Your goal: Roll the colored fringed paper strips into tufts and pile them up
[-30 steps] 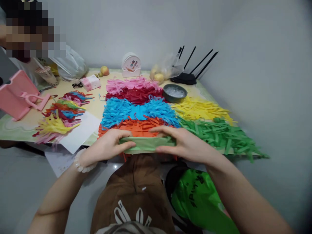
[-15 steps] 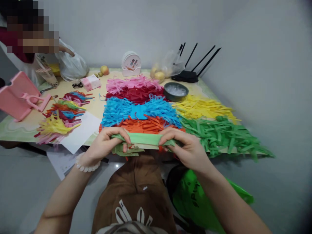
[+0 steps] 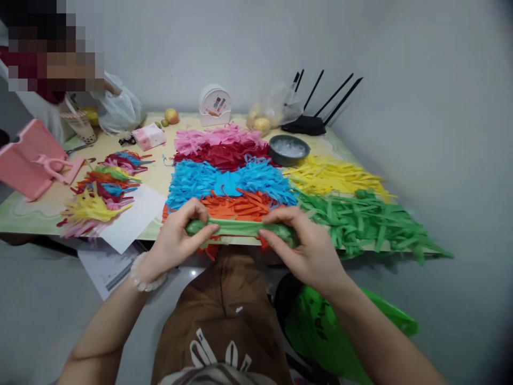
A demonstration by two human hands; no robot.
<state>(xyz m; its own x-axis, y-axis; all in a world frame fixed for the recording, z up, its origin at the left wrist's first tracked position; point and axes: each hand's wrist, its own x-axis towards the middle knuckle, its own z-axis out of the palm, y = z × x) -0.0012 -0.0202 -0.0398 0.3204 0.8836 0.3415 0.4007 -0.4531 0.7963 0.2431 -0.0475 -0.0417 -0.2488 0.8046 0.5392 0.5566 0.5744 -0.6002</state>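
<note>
Between my two hands stretches a rolled strip of light green crepe paper [image 3: 238, 228], level and above the table's front edge. My left hand [image 3: 180, 232] pinches its left end between thumb and fingers. At the other end my right hand [image 3: 302, 240] grips in the same way. Just behind the roll lies orange fringed paper [image 3: 236, 205]. Farther back are fringed bundles in blue [image 3: 228, 182], dark red [image 3: 232, 155] and pink [image 3: 220, 139]. To the right of my right hand, green paper strips [image 3: 360, 222] hang partly over the edge, with yellow strips [image 3: 336, 177] behind them.
Mixed-colour tassels [image 3: 96, 200] and white paper [image 3: 136, 216] lie left. A pink stand [image 3: 30, 160] and bubble tea cup [image 3: 82, 125] are farther left. Behind are a bowl [image 3: 289, 149], a router [image 3: 306, 125] and bagged fruit [image 3: 262, 124]. Another person's arm [image 3: 112, 87] reaches to a plastic bag [image 3: 120, 109].
The light green paper has gone from a flatter band with loose fringe hanging at the left to a tighter roll. My thumbs have moved onto its front.
</note>
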